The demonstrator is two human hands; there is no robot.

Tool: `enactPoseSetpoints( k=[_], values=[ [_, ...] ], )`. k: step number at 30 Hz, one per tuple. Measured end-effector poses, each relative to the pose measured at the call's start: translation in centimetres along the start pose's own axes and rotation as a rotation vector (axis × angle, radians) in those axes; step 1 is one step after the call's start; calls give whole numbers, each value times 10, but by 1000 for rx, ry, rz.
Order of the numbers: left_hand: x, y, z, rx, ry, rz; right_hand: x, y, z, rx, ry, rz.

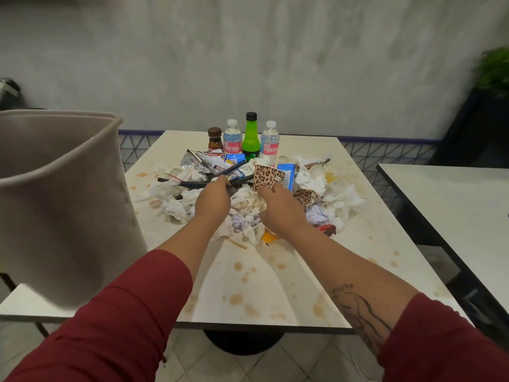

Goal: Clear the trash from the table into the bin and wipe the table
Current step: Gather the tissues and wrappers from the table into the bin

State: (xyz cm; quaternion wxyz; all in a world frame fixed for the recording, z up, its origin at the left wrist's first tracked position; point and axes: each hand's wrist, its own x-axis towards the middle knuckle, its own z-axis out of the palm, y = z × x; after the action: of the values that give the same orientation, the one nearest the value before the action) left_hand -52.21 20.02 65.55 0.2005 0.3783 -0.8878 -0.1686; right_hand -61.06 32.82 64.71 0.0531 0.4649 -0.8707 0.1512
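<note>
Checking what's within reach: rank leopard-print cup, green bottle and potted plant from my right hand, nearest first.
1. Leopard-print cup, gripped by the right hand.
2. Green bottle, at the table's far edge.
3. Potted plant, far right by the wall.

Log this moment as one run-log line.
left hand: grips black straws | right hand: grips leopard-print cup | bin: at left | table: stained, trash piled

trash heap (247,201) on stained table (275,288)

A leopard-print paper cup (267,177) stands among white crumpled napkins (176,208); a green bottle (251,139) stands behind; the bin (60,188) is beige.
</note>
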Motion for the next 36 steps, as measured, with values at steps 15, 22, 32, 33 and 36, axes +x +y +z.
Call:
enactPoseSetpoints(
  k=[15, 22, 32, 33, 36],
  values=[
    [2, 37, -135, -174, 199, 111, 29, -87, -100, 261, 309, 3],
    [0, 33, -224, -145, 323, 181, 41, -160, -161, 357, 439, -52],
    [-28, -61, -298, -81, 322, 111, 39, -282, -156, 566, 258, -130],
    [-30, -71, -301, -66, 311, 103, 39, -292, -152, 566, 234, -140],
    [-32, -101, -306, -7, 265, 63, 36, -315, -140, 545, 167, -164]
  ],
)
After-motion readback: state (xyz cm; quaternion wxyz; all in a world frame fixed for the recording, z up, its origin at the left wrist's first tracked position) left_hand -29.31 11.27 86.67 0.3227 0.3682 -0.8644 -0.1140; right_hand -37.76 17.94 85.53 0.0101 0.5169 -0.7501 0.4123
